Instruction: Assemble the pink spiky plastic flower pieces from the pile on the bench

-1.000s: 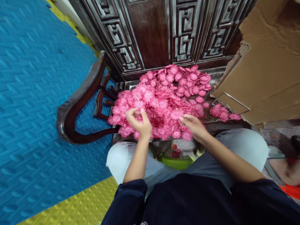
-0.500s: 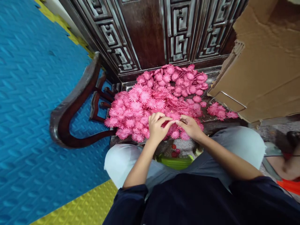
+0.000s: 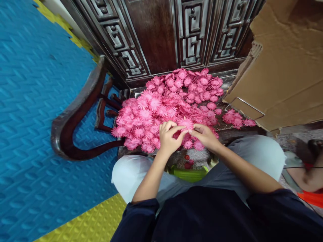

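A pink paper-like flower (image 3: 186, 124) is held up between my two hands, at the front of the pile. My left hand (image 3: 171, 134) pinches its left edge with thumb and forefinger. On its right edge, the thumb and fingers of my right hand (image 3: 202, 135) are closed. Behind and to the left spreads a large heap of similar pink flowers (image 3: 146, 114) on a dark wooden bench (image 3: 225, 125). A small group of pink flowers (image 3: 236, 119) lies apart at the right.
A curved dark wooden armrest (image 3: 68, 122) stands at the left, over blue matting (image 3: 30, 134). Carved wooden panels (image 3: 153, 37) rise behind. Cardboard (image 3: 285, 77) leans at the right beside a bent metal wire (image 3: 248, 106). Something green (image 3: 189, 174) is between my knees.
The flower between my hands has tilted up, so its face shows more clearly. Both hands have stayed nearly in place, and the view has shifted slightly.
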`<state>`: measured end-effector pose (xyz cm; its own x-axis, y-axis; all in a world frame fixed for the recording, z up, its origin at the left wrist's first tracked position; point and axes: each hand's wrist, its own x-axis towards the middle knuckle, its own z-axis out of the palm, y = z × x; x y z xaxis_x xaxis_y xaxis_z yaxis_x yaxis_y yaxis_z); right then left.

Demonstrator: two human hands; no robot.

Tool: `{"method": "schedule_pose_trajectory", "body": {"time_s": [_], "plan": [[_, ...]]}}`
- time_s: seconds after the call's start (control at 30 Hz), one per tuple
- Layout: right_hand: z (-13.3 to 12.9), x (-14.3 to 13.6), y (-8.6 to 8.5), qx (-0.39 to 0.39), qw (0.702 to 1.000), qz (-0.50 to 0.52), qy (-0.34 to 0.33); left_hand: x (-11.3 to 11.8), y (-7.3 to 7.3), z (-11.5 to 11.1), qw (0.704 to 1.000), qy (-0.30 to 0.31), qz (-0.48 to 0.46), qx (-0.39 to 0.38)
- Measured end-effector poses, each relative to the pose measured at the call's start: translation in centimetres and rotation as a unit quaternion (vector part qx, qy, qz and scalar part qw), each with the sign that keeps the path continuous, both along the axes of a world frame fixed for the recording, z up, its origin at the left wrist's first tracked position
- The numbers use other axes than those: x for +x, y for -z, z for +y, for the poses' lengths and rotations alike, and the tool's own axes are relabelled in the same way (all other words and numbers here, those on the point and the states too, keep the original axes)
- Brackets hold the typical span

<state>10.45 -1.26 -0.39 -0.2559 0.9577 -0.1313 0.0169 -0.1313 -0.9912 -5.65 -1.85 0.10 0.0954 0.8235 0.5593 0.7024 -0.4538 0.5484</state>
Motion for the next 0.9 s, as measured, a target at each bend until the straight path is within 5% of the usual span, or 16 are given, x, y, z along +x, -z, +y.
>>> {"method": "schedule_pose_trajectory", "body": {"time_s": [0.37,0.6,0.9], "plan": [[-0.3,-0.1,-0.5,0.024,1.0,-0.01,-0.017,-1.2,-0.2,0.8,0.956,0.129,-0.155,-0.212],[-0.3,-0.2,-0.3,0.022,1.0,0.015,0.014,-0.3,-0.2,0.5,0.941,0.127,-0.216,-0.226],[-0.5,-0.2,-1.1,0.055,0.997,-0.024,-0.039,-0.2,-0.7,0.3,0.947,0.146,-0.189,-0.216]]}}
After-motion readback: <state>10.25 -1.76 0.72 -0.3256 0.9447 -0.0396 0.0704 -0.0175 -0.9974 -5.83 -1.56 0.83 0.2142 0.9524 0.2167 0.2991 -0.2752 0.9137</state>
